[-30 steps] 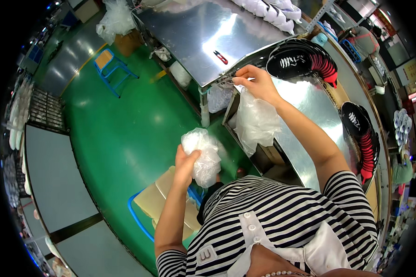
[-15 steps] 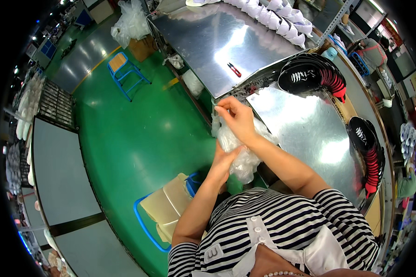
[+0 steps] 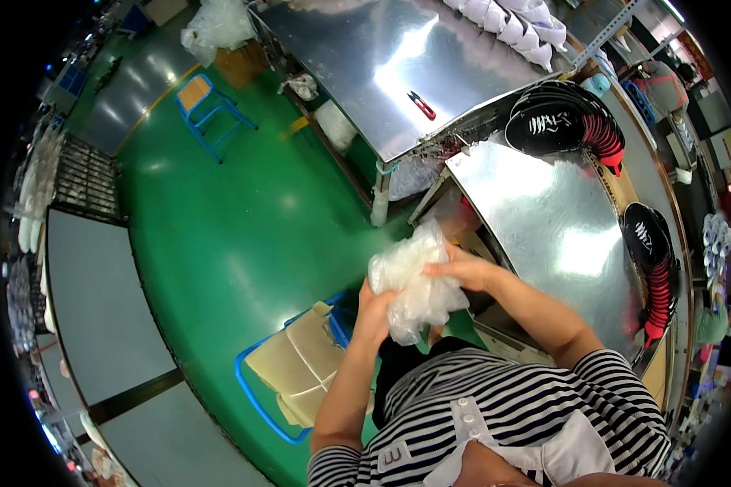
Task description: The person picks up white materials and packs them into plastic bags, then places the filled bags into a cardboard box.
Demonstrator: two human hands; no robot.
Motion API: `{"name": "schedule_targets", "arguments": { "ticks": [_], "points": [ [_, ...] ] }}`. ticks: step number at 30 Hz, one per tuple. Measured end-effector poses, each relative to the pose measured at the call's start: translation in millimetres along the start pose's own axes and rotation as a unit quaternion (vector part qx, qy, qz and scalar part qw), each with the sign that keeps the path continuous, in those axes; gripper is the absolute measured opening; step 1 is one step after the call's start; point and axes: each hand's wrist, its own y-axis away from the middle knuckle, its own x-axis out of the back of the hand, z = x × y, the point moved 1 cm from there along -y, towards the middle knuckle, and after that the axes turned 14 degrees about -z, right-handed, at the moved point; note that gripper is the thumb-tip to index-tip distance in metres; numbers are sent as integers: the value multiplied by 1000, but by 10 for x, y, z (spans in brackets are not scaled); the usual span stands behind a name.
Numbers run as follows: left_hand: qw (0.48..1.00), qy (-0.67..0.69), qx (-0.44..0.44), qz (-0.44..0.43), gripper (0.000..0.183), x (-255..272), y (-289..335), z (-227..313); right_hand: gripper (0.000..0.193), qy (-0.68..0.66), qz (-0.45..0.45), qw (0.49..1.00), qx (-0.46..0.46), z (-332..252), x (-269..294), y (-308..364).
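Note:
Between my two hands is a crumpled bundle of clear plastic bags (image 3: 418,280), held in front of my waist. My left hand (image 3: 374,312) grips its lower left side, with the thumb over the plastic. My right hand (image 3: 456,268) is closed on the right side, thumb pressed on top. Folds of plastic hide most of the fingers. Beyond the bundle, red-handled thread snips (image 3: 421,105) lie on the far metal table (image 3: 357,73), out of reach of both hands.
To my right, a metal-topped bench (image 3: 536,211) carries two stacks of black and red shoe uppers (image 3: 567,122). White shoe pieces (image 3: 512,28) lie at the far table's back. A cushioned blue-framed chair (image 3: 296,369) stands at my left, a wooden-topped stool (image 3: 203,105) farther off, beside grey panels (image 3: 97,308).
My right hand has come down from beside the table corner onto the plastic bundle. Both hands now hold the bundle, which is raised more into view. The view has shifted slightly.

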Motion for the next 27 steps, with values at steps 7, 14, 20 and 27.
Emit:
{"name": "schedule_targets", "arguments": {
  "ticks": [7,14,20,27],
  "points": [
    [996,93,-5,-11,60,708,-86,-851,93,-235,-90,968,11,1083,618,-79],
    [992,-122,-12,-13,42,1384,-492,-1258,79,-405,-22,914,11,1721,792,-452],
    [908,-385,-54,-159,35,1546,-762,-1380,73,-432,15,900,-60,1927,1098,-410],
    [861,-503,-23,-68,53,1672,-1009,-1929,70,-126,270,947,-120,2265,1423,-418]
  ]
}}
